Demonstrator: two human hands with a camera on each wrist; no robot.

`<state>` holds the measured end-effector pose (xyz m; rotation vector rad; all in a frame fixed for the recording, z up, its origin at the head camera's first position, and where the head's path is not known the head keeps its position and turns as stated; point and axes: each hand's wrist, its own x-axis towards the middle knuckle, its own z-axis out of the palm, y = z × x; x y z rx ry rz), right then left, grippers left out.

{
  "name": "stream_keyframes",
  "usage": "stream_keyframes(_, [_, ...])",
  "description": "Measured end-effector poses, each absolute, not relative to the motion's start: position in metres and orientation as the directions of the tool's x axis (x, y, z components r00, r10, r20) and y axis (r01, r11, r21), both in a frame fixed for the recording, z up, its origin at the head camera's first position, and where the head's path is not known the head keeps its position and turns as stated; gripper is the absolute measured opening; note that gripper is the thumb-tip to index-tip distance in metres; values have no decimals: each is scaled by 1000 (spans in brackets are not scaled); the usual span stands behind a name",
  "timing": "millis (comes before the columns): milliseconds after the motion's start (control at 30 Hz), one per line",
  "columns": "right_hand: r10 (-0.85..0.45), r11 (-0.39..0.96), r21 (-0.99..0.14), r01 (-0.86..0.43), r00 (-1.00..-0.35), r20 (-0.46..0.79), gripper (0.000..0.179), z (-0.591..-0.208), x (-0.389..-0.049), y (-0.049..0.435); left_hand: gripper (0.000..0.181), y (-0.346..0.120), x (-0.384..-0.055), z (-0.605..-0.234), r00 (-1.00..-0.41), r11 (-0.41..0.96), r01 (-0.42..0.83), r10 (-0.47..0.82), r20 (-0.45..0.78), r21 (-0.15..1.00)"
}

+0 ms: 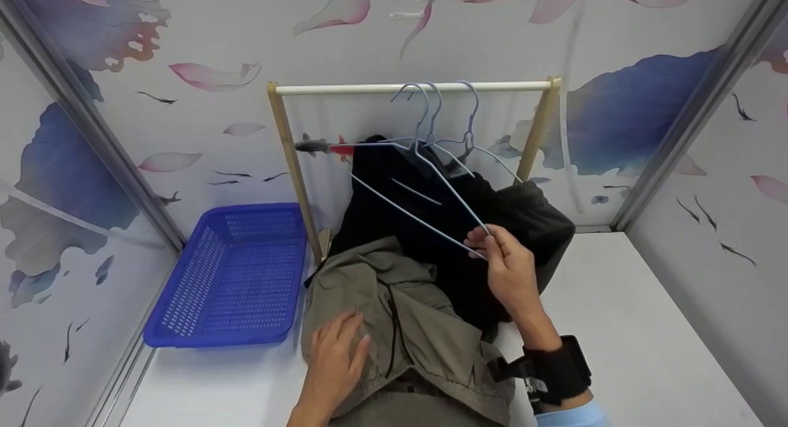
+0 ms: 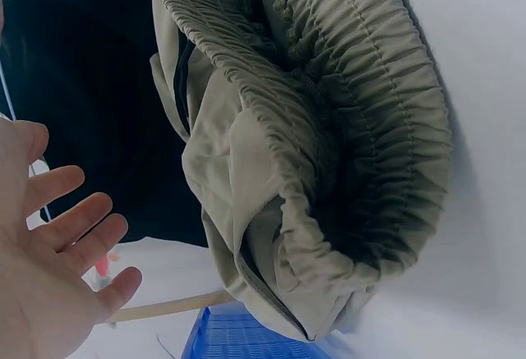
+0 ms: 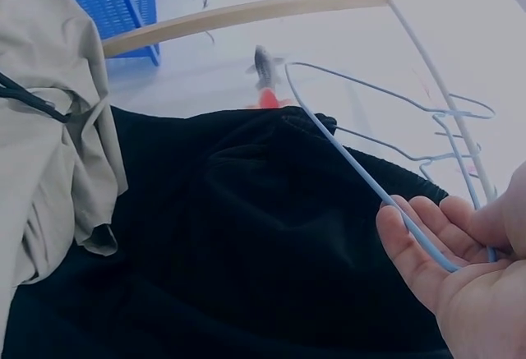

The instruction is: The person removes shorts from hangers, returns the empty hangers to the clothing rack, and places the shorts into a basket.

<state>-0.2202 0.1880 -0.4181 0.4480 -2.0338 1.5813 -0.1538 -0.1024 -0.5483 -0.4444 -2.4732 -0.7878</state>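
My right hand grips a light-blue wire hanger at its near right corner. That hanger is tilted toward me, and its hook overlaps the rack rail in the head view. In the right wrist view, the wire passes through the fingers of my right hand. Khaki trousers with a dark drawstring lie in front, their gathered waistband toward me and gaping in the left wrist view. My left hand is over their left side, fingers spread and holding nothing. Behind them hangs a black garment.
A clothes rack with a white rail and wooden legs stands at the back. Two more blue hangers hang on it, the right one near a dark grey garment. A blue plastic basket sits left on the white table.
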Motion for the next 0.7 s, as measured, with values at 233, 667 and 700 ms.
stream_keyframes(233, [71, 284, -770, -571, -789, 610, 21, -410, -225, 183, 33, -102, -152, -549, -835, 784, 427, 152, 528, 450])
stream_keyframes(667, [85, 318, -751, -579, -771, 631, 21, -406, -236, 177, 33, -102, -150, -550, -852, 781, 415, 153, 501, 467])
stream_keyframes(700, [85, 317, -753, -576, -774, 628, 21, -405, -236, 176, 33, -102, -149, -550, -852, 783, 414, 153, 500, 464])
